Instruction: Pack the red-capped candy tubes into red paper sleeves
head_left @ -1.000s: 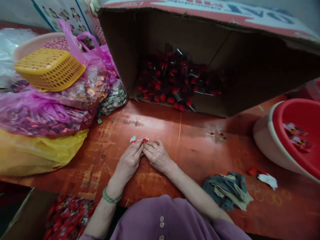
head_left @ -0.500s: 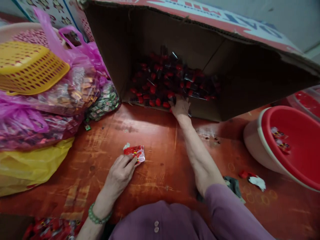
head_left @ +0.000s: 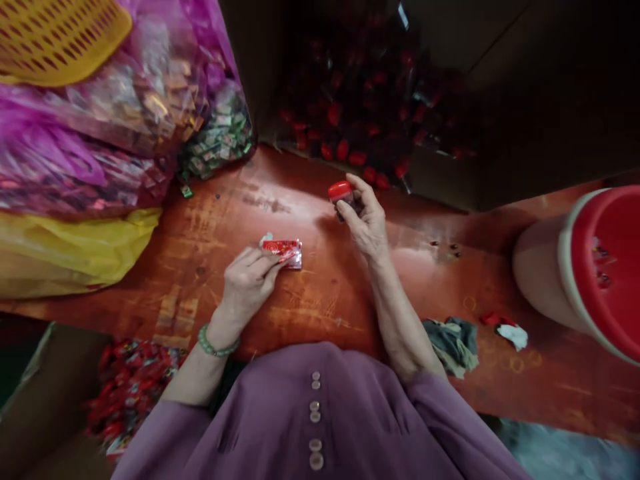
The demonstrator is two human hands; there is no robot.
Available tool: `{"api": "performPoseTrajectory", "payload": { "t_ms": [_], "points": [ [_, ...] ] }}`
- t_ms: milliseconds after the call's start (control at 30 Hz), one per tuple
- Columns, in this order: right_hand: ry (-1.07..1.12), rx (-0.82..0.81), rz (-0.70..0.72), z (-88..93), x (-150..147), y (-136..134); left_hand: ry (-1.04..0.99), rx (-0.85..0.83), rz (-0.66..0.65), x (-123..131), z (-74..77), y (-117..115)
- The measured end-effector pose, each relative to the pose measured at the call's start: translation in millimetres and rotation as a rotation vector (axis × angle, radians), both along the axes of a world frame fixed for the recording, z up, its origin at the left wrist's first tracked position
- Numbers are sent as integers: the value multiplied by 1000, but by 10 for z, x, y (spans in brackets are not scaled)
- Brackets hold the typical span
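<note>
Between the thumb and fingers of my right hand [head_left: 369,220] is a small clear jar with a red cap [head_left: 341,189], dark inside, held above the table. My left hand [head_left: 249,279] rests low over a small stack of printed red wrappers [head_left: 280,247], its thumb and fingertips pinched on the top one at the right side. A scrap of whitish material touches the stack's far left corner. Many similar red-capped jars [head_left: 343,150] lie heaped inside the big cardboard box [head_left: 445,190] just beyond my hands.
Bags of wrapped sweets [head_left: 220,127] and a yellow basket [head_left: 65,40] crowd the left. At right are a red basin [head_left: 615,280], a crumpled cloth [head_left: 453,343] and small brown beads [head_left: 453,247]. An open carton of red packets [head_left: 133,387] sits below the table edge.
My right hand has come out of the cardboard box towards me, bringing a red-capped jar. My left hand stays at the wrappers, now pinching the top one. The view has tipped downward.
</note>
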State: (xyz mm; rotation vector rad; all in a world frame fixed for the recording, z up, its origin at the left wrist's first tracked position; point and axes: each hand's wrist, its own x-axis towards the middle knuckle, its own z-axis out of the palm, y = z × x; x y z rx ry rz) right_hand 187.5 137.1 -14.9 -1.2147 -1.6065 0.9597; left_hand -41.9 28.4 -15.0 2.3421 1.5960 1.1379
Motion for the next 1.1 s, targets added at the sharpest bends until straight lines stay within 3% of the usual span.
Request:
{"api": "performPoseTrajectory", "payload": {
  "t_ms": [200,400,567,767,967,1100],
  "points": [
    [397,-466,109,70,-51,-825,-106,-144,-42,-3,29,-182],
    [640,-810,255,209,-21,-1173,-261,-126,-47,-5,89,-313],
    [745,-913,420,269,-14,-1255,-186,21,-143,40,145,-379],
    [683,-1034,576,251,5,-1223,-125,78,-226,77,174,-432],
    [660,-1094,536,113,5,-1156,-109,31,-278,88,109,-447],
    [618,-1105,483,115,-16,-1138,-80,-9,-302,85,40,-440]
  ]
}}
